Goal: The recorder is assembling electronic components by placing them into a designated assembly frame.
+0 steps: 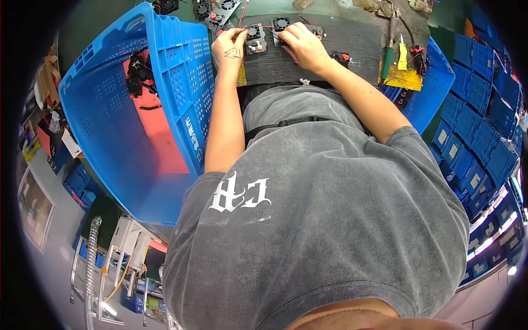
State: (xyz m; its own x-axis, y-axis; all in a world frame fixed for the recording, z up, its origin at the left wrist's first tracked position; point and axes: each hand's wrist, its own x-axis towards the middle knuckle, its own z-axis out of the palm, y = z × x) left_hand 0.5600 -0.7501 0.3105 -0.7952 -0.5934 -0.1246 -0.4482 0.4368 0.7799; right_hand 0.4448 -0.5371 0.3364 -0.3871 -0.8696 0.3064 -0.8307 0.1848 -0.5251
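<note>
At the near-left part of the black work surface, my left hand (229, 48) is closed, with thumb and forefinger pinched at the left edge of a small black cooling fan (253, 32). That fan sits on a grey metal plate (256, 47) with small fittings. To its right, my right hand (306, 47) bends its fingers over the metal plate below a second black cooling fan (281, 23); its fingertips are partly hidden. Between the two fans runs a thin red wire (268, 27).
A large blue crate (184, 71) with black parts on a pink sheet stands at left. More fan units (225, 6) lie beyond my left hand. A green-handled tool (388, 61) and a yellow strip (402, 56) lie at right, near another blue crate (432, 88).
</note>
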